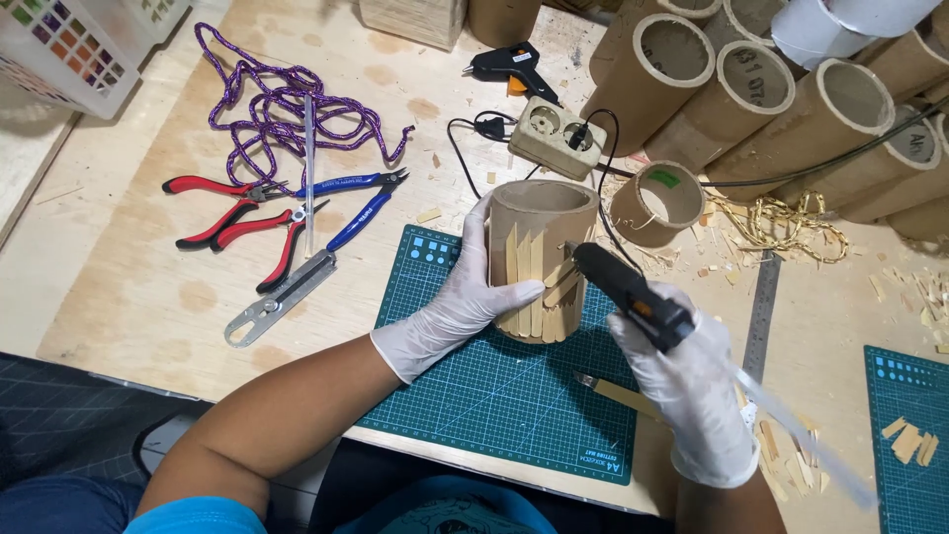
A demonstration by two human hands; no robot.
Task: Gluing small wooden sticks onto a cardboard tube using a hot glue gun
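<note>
Gluing wooden strips onto a cardboard tube

Left hand [465, 302] clasps the strip-clad cardboard tube [542, 259] upright on the cutting mat [494, 396]; right hand [692, 391] clamps the glue gun [633, 295], nozzle against it; pliers [237, 213] farther left.

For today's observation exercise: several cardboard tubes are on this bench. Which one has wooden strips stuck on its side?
The upright cardboard tube on the green cutting mat, steadied by the left hand; the other tubes are bare.

To your left lie red-handled pliers [232, 213], blue-handled pliers [361, 203] and a purple rope [272, 109]; ahead sit a power strip [557, 136] and stacked cardboard tubes [791, 109].
</note>
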